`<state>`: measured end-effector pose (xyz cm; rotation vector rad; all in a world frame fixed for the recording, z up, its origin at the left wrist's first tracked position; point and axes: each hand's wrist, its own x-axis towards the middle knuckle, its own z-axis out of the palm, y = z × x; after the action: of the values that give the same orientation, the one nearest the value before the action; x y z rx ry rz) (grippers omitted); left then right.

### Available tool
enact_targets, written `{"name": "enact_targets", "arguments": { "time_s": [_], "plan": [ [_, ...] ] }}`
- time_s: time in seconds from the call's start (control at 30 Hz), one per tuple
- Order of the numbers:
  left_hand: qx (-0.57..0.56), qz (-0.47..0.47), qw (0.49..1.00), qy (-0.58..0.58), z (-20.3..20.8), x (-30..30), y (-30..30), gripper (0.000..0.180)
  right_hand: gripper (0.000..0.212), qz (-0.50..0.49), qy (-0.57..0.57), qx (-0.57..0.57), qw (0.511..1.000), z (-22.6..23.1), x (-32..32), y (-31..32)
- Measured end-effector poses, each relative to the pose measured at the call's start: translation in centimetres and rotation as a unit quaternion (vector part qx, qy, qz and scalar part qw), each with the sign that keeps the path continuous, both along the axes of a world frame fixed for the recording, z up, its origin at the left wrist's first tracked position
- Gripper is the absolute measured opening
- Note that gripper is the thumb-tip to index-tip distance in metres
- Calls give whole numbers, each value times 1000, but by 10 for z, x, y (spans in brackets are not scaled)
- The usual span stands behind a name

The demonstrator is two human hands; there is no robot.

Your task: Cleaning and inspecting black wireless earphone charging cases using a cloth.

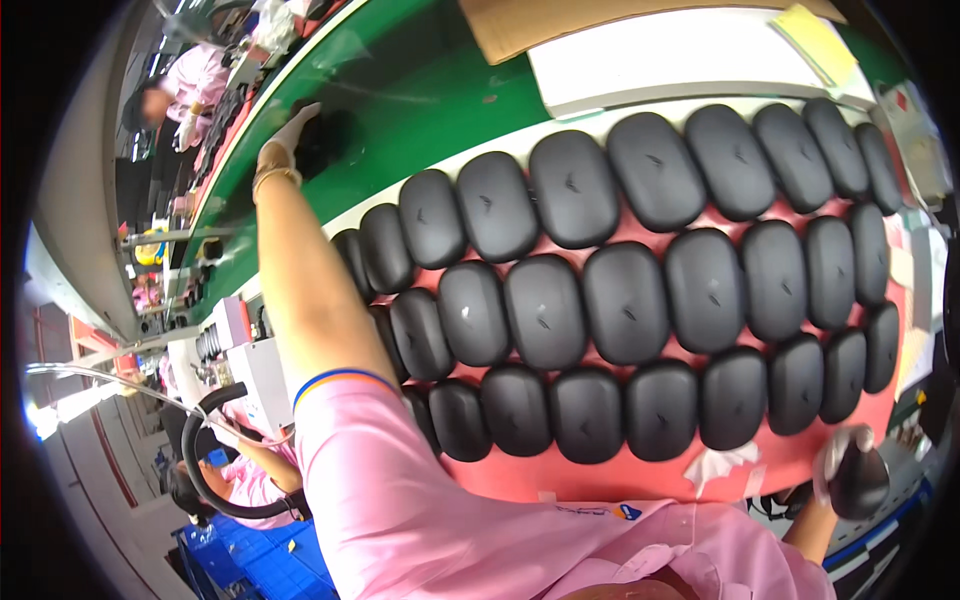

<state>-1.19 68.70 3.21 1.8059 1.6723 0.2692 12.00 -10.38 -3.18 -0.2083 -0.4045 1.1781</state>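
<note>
Smooth black covers, best held by their edges

At left, the left hand [284, 150] reaches over the green belt [420, 95] beside a blurred dark object [328, 142]; whether its fingers grip that, I cannot tell. Rightward, rows of black covers [625, 305] lie on the pink mat [590, 484]. At far right, the right hand [832, 466] clasps a single cover [862, 486], beyond the mat's near corner. Likely light, stiff, slightly slippery and easily scuffed; opposite rims should give the surest hold.

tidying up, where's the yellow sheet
Head view, upper right: the yellow sheet lies on the white box, near its right end, beyond the black pieces.
</note>
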Motion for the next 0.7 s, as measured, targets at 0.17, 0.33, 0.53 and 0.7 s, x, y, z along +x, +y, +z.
{"name": "enact_targets", "arguments": {
  "time_s": [0.17, 0.33, 0.53, 0.7],
  "plan": [
    [-42, -7, 983, -179, 78, -6, -132, 56, 37, -99, -39, -218, 970, -7, -15, -4],
    [206, -437, 870, -99, 106, -111, -329, 46, 67, -82, -24, -29, 996, -7, 0, 6],
    [57, -643, 764, -11, 66, -194, -503, 57, 66, 196, 128, 27, 972, -22, 44, 5],
    [172, -578, 796, 43, 40, -230, -489, 62, 72, -158, -44, -37, 986, 44, -16, 28]
  ]
}}
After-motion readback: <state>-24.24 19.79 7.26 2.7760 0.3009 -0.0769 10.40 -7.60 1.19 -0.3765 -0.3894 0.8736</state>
